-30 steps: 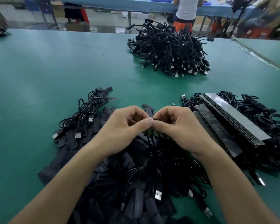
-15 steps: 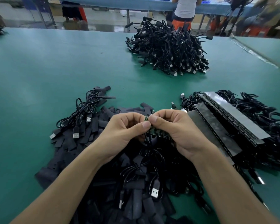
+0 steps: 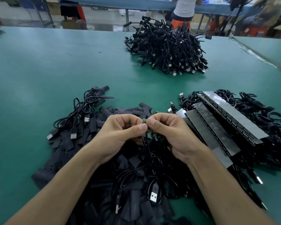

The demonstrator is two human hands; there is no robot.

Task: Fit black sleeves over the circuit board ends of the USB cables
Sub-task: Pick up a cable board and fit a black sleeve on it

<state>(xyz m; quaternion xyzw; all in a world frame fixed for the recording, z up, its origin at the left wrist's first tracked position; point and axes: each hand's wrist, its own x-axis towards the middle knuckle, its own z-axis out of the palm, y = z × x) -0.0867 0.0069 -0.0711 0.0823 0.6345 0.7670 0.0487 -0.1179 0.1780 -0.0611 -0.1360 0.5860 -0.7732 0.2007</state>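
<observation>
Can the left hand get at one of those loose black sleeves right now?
Probably not yet: the left hand is pinching the green circuit board together with the right hand. The sleeves lie uncovered just beside it.

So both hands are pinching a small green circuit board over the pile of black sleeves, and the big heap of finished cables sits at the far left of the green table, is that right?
Not quite. The head view shows the heap of cables at the far right of the green table, not the left. The rest holds: left hand and right hand pinch the small green circuit board over the pile of black sleeves.

Head view, downward; close over table (image 3: 55,65)
</observation>
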